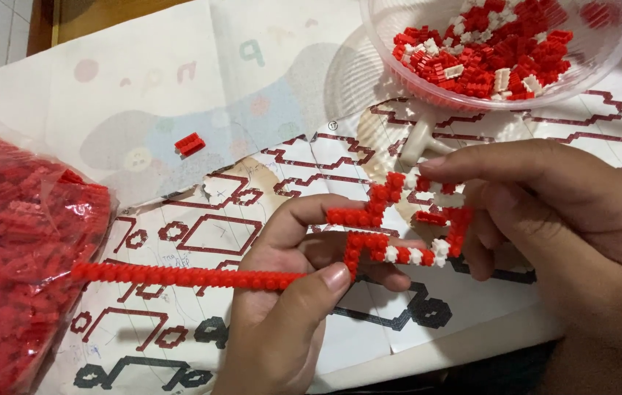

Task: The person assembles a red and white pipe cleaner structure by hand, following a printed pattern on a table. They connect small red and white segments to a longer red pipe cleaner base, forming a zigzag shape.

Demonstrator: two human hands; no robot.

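Note:
My left hand pinches a flat build of tiny red and white bricks between thumb and fingers. A long thin red strip of the same build sticks out to the left. My right hand closes on the build's right end, its index fingertip on the top white bricks. Both hands hold it just above a paper pattern sheet with red and black outlines.
A clear plastic bowl of loose red and white bricks stands at the top right. A clear bag of red bricks lies at the left. One loose red brick rests on the sheet. A white tool lies below the bowl.

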